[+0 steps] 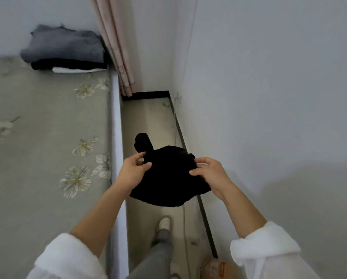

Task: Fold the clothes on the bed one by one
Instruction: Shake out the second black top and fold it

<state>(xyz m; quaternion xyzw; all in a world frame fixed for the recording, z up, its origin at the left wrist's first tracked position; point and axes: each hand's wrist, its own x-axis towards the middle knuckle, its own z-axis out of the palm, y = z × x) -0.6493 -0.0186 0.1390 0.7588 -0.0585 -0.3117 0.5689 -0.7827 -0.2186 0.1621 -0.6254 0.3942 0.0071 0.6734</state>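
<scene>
We note black garment (pixel 168 178) between grips: left grip (pixel 135 171) pinches one edge, right grip (pixel 207 172) opposite edge. Folded stack (pixel 66 51) on bed (pixel 37 141), beyond left grip.

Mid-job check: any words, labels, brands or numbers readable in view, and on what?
None can be read.
On the black garment, gripped by the left hand and right hand: no label or print shows.
On the folded stack on the bed: no tags show.
On the orange object on the floor: reddish marks, too blurred to read.
</scene>
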